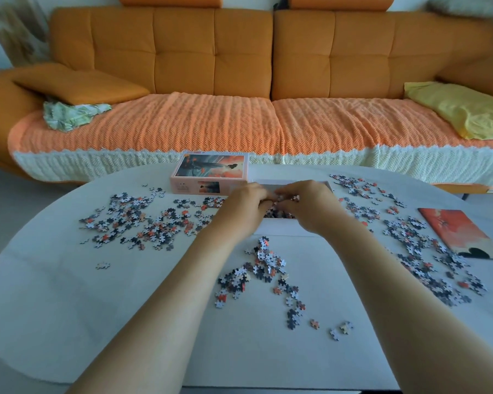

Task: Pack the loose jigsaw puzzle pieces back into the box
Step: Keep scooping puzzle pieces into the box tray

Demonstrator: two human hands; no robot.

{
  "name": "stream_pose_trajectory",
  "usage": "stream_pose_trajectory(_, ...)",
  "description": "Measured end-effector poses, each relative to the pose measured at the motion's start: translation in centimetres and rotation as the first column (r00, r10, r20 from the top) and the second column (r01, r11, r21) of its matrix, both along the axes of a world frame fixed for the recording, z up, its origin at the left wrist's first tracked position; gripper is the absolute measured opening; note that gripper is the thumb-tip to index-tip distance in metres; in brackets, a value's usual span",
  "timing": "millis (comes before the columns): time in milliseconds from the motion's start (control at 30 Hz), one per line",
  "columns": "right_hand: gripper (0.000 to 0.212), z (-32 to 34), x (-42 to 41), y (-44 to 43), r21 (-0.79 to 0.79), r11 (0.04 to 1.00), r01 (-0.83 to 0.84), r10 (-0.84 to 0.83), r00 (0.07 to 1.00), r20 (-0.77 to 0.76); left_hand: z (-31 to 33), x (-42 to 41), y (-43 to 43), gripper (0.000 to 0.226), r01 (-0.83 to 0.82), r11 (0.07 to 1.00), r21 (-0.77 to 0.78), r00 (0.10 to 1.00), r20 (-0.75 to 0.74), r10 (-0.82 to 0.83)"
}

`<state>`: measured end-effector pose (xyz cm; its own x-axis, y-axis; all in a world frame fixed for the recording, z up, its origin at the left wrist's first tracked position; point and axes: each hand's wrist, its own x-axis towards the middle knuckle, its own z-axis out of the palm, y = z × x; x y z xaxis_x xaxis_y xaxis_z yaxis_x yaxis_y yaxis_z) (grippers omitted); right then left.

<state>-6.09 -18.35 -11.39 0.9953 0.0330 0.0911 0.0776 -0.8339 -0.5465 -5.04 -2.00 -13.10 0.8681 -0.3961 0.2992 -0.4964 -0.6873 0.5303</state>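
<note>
Over the open box (282,227): left hand (246,204) and right hand (305,206) meet, fingers (289,191) curled, pinching puzzle pieces (281,198).
Box: white, mid-desk (69,294), beside its pictured lid (211,172); some pieces lie inside.
Loose pieces: heaps lie left, right and nearest.
Technique: best to release low inside the walls, then scoop heaps, not singles.
Writing: lid print is too blurred to read.

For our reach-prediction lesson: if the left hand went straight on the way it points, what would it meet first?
Probably the right hand, which almost touches the left hand above the box; depth is unclear.
</note>
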Motion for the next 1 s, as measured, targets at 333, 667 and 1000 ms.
stream_pose_trajectory(333, 0.032, 0.0, -0.7, 0.2, -0.109, 0.988, -0.11, 0.122, 0.986, 0.113, -1.0, -0.9, 1.1, 0.04, 0.007, 0.957, 0.29, 0.99, 0.135, -0.049)
stream_pose_trajectory(667, 0.034, -0.2, -2.8, 0.0, -0.218, 0.953, -0.211, 0.188, 0.975, -0.12, -1.2, -2.3, 2.0, 0.048, 0.041, 0.954, 0.298, 0.993, 0.095, -0.073)
stream_pose_trajectory(1000, 0.035, 0.5, -6.1, 0.5, -0.136, 0.95, -0.28, 0.298, 0.946, 0.131, -1.6, -6.3, 4.2, 0.037, 0.051, 0.982, 0.18, 0.998, -0.042, -0.045)
